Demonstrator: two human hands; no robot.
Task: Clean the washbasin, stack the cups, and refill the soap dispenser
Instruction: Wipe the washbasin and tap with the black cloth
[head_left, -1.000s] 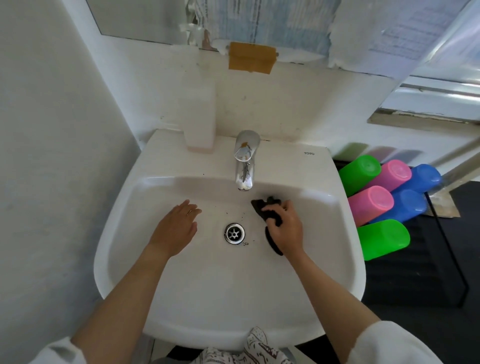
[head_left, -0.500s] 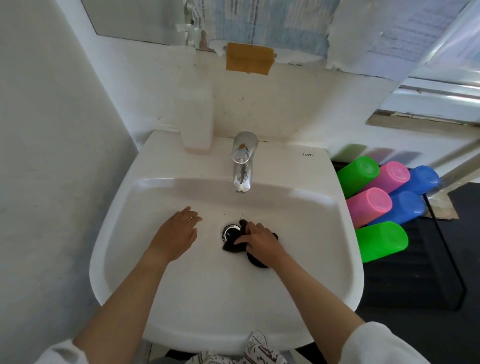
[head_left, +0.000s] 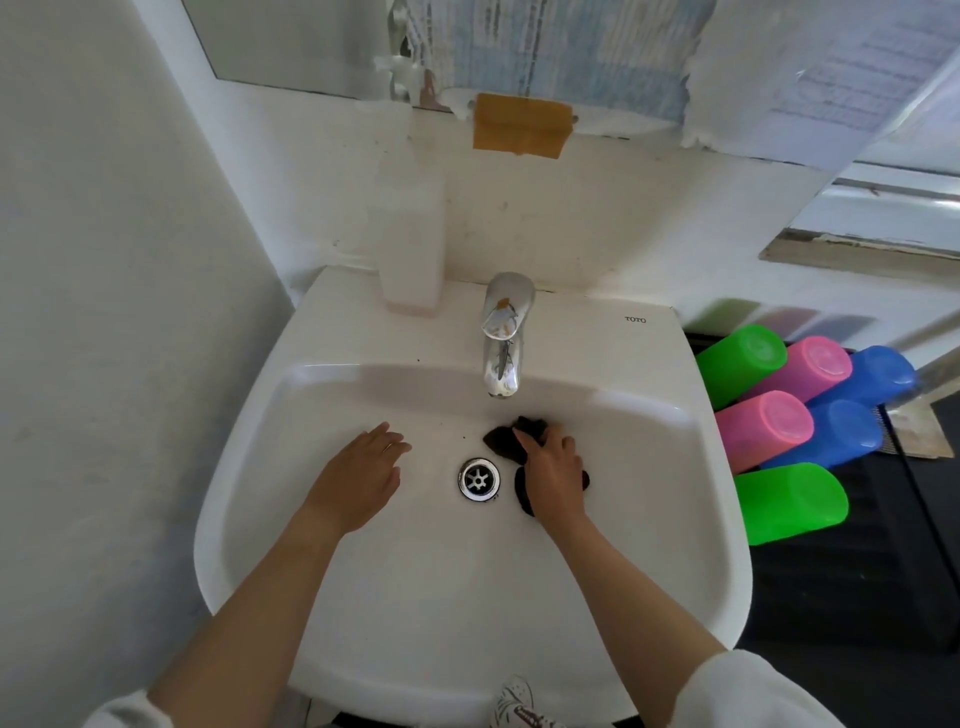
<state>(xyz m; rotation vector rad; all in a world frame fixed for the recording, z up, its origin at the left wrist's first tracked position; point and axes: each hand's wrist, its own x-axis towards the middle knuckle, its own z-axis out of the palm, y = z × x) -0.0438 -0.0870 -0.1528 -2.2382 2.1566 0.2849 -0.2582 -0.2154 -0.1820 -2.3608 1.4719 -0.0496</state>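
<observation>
A white washbasin (head_left: 426, 613) fills the middle of the view, with a round metal drain (head_left: 478, 479) in its bowl. My right hand (head_left: 551, 474) presses a dark cloth (head_left: 503, 441) against the bowl, just right of the drain and below the chrome tap (head_left: 503, 338). My left hand (head_left: 358, 480) rests flat in the bowl left of the drain, fingers apart, holding nothing. A white soap dispenser (head_left: 413, 244) stands on the back ledge, left of the tap. Several plastic cups lie on their sides right of the basin: green (head_left: 740, 364), pink (head_left: 761, 431), blue (head_left: 836, 434).
A white wall (head_left: 114, 312) stands close on the left. A mirror edge with a brown taped patch (head_left: 519, 130) runs above the basin. The cups rest on a dark wire shelf (head_left: 883, 571). A window sill (head_left: 872, 249) is at upper right.
My right hand slid the cloth from the back right of the bowl over the drain, then back up to the right of it. My left hand stayed flat in place.
</observation>
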